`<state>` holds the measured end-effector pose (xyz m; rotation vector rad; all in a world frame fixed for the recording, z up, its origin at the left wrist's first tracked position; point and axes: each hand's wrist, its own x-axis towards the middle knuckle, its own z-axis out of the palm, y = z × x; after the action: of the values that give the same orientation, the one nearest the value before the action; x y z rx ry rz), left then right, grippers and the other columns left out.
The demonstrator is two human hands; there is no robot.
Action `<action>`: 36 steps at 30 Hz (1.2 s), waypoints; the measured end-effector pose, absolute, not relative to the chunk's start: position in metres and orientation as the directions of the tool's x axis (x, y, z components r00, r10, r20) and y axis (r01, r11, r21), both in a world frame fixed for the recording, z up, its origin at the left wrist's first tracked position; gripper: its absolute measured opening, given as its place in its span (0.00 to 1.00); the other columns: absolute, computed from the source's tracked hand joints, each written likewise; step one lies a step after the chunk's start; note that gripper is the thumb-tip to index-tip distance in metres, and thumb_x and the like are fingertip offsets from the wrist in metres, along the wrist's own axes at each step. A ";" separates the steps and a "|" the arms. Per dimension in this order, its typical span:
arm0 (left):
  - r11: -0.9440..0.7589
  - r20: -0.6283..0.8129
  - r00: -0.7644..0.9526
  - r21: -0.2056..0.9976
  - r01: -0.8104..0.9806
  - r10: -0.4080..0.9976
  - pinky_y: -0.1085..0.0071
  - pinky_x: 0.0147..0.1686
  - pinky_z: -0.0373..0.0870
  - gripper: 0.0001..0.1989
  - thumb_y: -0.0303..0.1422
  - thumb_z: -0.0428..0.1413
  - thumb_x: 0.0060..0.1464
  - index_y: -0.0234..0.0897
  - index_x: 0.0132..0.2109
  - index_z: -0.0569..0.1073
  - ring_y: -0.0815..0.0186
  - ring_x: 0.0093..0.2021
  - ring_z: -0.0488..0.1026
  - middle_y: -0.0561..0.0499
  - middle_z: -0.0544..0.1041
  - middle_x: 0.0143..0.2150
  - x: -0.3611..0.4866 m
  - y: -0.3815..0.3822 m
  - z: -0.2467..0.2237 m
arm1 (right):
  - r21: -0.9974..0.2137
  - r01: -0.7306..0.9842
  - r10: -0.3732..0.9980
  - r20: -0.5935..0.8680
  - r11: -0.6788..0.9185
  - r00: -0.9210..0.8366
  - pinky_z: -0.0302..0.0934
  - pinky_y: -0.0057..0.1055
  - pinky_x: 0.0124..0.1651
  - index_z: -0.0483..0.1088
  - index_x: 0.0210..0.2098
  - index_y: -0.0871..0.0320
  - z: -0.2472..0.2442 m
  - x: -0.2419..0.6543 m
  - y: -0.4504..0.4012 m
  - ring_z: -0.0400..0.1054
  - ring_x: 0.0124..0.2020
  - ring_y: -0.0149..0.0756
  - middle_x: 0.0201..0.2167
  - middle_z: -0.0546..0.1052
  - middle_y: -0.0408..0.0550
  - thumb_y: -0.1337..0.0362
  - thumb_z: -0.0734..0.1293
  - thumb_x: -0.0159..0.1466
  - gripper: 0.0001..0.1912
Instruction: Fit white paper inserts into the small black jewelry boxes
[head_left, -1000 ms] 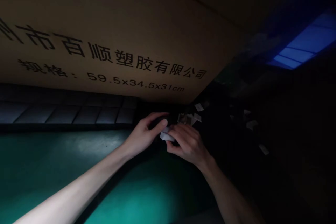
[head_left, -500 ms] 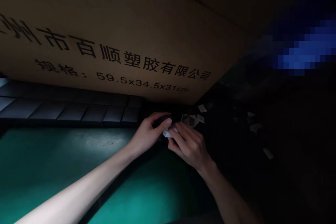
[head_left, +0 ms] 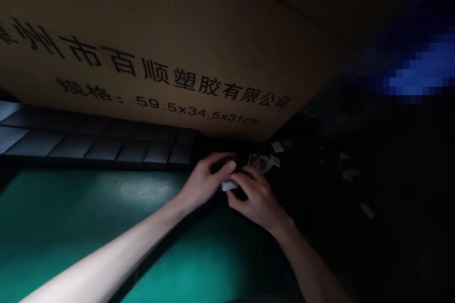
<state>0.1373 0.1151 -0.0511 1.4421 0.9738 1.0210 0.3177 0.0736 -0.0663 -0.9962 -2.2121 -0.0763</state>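
Near the middle of the view, my left hand [head_left: 206,177] is closed around a dark object [head_left: 223,163], its thumb pressing on top. My right hand [head_left: 256,194] meets it from the right, with its fingers pinching a small white piece [head_left: 229,184] against the lower side of the dark object. The white piece looks like paper or thin film; its exact form is too small and dim to tell. My fingers hide most of the dark object.
A large printed cardboard box [head_left: 159,23] stands behind my hands. Rows of dark flat boxes [head_left: 103,147] lie at the left, behind a green mat [head_left: 88,218]. White scraps [head_left: 351,174] and a small picture card [head_left: 259,163] lie on the dark surface at the right.
My right thumb and index finger have shifted slightly on the white piece, which now shows as a smaller strip. The whole view has moved a little.
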 end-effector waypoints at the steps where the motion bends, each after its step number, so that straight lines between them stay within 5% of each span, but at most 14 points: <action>1: -0.087 0.078 0.295 0.996 0.018 0.952 0.60 0.54 0.72 0.25 0.49 0.60 0.59 0.40 0.57 0.78 0.51 0.55 0.77 0.44 0.80 0.55 0.137 0.114 -0.050 | -0.256 0.678 0.655 0.621 0.689 -0.430 0.74 0.50 0.52 0.68 0.59 0.50 -0.067 0.316 0.073 0.73 0.51 0.49 0.42 0.80 0.49 0.71 0.67 0.65 0.24; 8: -0.094 0.104 0.227 0.994 -0.054 0.968 0.58 0.59 0.70 0.25 0.47 0.63 0.57 0.42 0.58 0.79 0.51 0.57 0.76 0.46 0.81 0.56 0.136 0.111 -0.041 | -0.661 0.535 0.817 0.567 0.527 -0.105 0.75 0.42 0.53 0.73 0.50 0.50 -0.072 0.301 0.070 0.73 0.53 0.42 0.53 0.74 0.52 0.65 0.71 0.64 0.14; 13: -0.184 0.183 0.211 0.983 -0.014 0.960 0.56 0.63 0.67 0.20 0.44 0.67 0.54 0.45 0.53 0.82 0.51 0.62 0.72 0.46 0.77 0.59 0.138 0.110 -0.042 | -0.913 0.262 0.936 0.343 0.314 0.074 0.76 0.38 0.53 0.71 0.45 0.53 -0.074 0.295 0.074 0.76 0.48 0.39 0.46 0.78 0.49 0.60 0.76 0.59 0.16; 21: -0.300 0.287 0.238 0.954 0.018 0.928 0.59 0.56 0.70 0.18 0.40 0.67 0.53 0.43 0.51 0.80 0.55 0.55 0.74 0.46 0.77 0.52 0.140 0.108 -0.047 | -0.964 0.119 0.969 0.244 0.239 0.028 0.75 0.37 0.52 0.71 0.50 0.52 -0.076 0.297 0.077 0.76 0.50 0.41 0.50 0.79 0.49 0.65 0.75 0.58 0.21; 27: -0.296 0.282 0.267 0.955 0.015 0.922 0.59 0.53 0.70 0.18 0.40 0.66 0.54 0.40 0.51 0.78 0.56 0.52 0.75 0.46 0.76 0.51 0.139 0.108 -0.049 | -0.959 0.206 0.980 0.201 0.193 0.016 0.70 0.41 0.57 0.74 0.47 0.53 -0.076 0.302 0.079 0.75 0.50 0.42 0.48 0.79 0.47 0.66 0.75 0.56 0.19; 36: -0.294 0.275 0.300 0.956 0.018 0.913 0.59 0.54 0.70 0.19 0.39 0.66 0.55 0.40 0.52 0.76 0.56 0.52 0.74 0.45 0.75 0.52 0.141 0.108 -0.049 | -0.928 0.249 0.958 0.288 0.278 0.006 0.72 0.37 0.50 0.74 0.48 0.52 -0.081 0.307 0.084 0.75 0.49 0.41 0.48 0.78 0.47 0.63 0.77 0.56 0.21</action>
<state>0.1406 0.1077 -0.0485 1.5940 0.8738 1.1530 0.3069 0.0841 -0.0811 -1.1814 -1.4776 0.8337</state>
